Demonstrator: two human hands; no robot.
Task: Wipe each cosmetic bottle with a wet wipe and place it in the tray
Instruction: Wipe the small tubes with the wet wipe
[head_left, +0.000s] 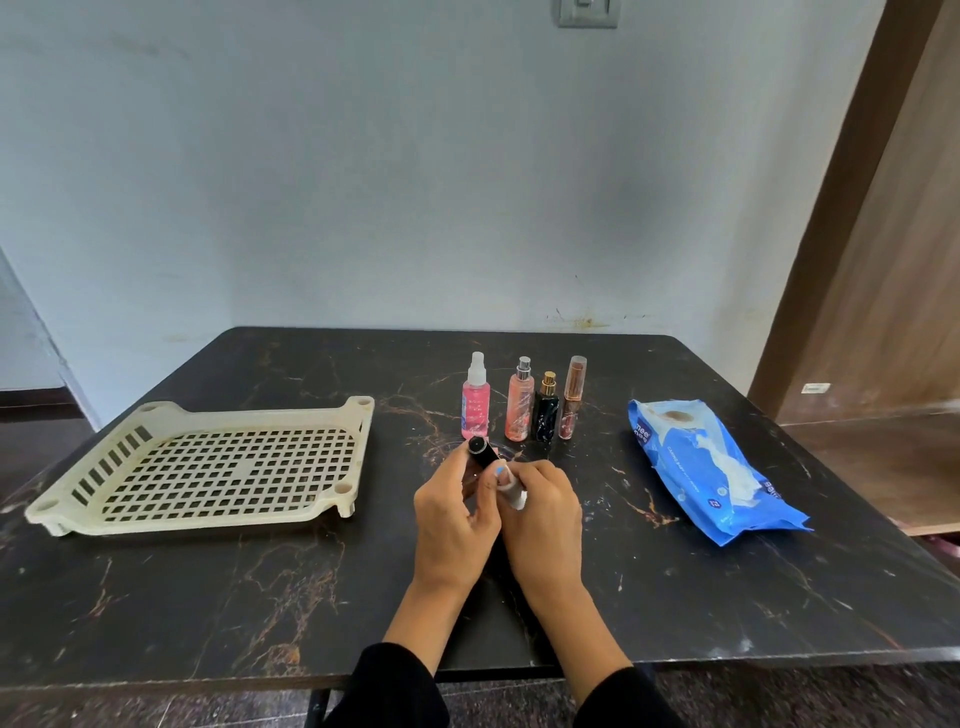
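While the left hand (452, 519) curls its fingers around a small black bottle (480, 451), the right hand (543, 512) pinches a bunched white wet wipe (511, 491) against the bottle's lower body. Both hands meet above the table (208, 597), near its centre. The bottle tilts, its round black top toward 11 o'clock. It appears light, rigid and glossy, so it is probably slippery under a damp wipe; a hold around the mid-body seems safest, leaving the cap end free for wiping.

At 12 o'clock from the hands stand four upright bottles in a row: a pink spray bottle (475, 400), a peach spray bottle (519, 402), a dark bottle with a gold cap (545, 413), and a slim brown tube (571, 400). These look top-heavy and easily toppled. The cream perforated tray (93, 452) lies at 9 o'clock, holding no bottles. A blue wipes packet (675, 457) lies at 3 o'clock, a wipe protruding from its opening.
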